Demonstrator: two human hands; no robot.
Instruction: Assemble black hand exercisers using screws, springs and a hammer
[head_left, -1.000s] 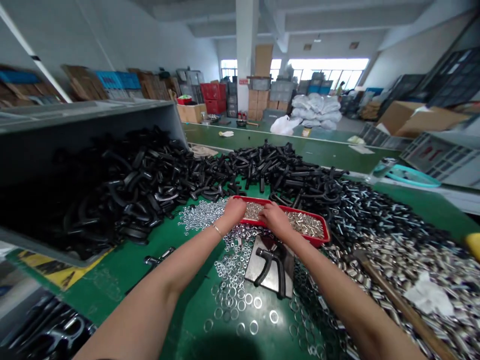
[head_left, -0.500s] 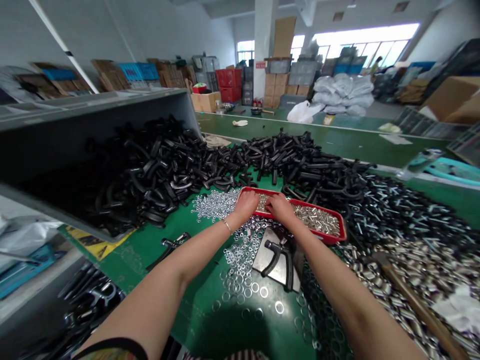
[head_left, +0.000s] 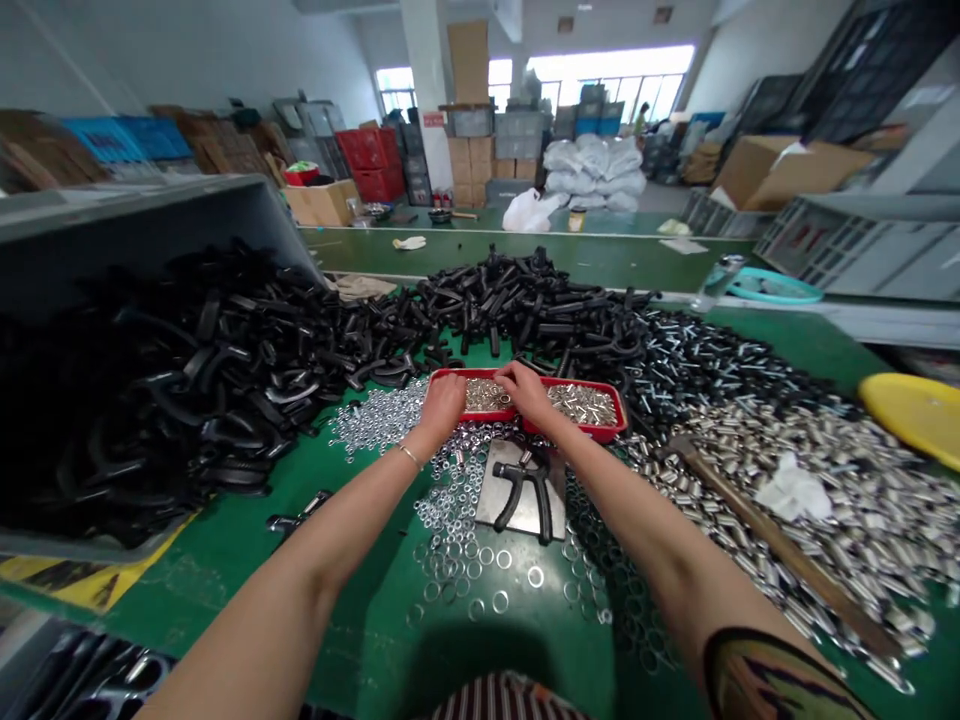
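My left hand (head_left: pixel 444 402) rests at the left end of a red tray (head_left: pixel 489 415) of small metal parts, its fingers curled and their tips hidden. Over the right side of that tray is my right hand (head_left: pixel 523 390), fingers bent together above the small parts; whatever they hold is too small to make out. A second red tray (head_left: pixel 609 433) with small metal pins adjoins on the right. Nearer me, a black forked part (head_left: pixel 541 500) lies on a metal plate (head_left: pixel 491 497). Loose rings (head_left: pixel 450 500) and small nuts (head_left: pixel 375 420) are spread beside it.
Black parts (head_left: pixel 510 290) are heaped behind the trays and in a grey crate (head_left: pixel 292 225) at left. On the right lie metal sleeves (head_left: pixel 855 480), a wooden-handled hammer (head_left: pixel 780 545), a white cloth (head_left: pixel 795 487) and a yellow lid (head_left: pixel 915 410). A person (head_left: pixel 641 118) is far back.
The view has swung to the right, bringing in the yellow lid. My right hand has shifted slightly relative to the tray; my left hand stays at its left end.
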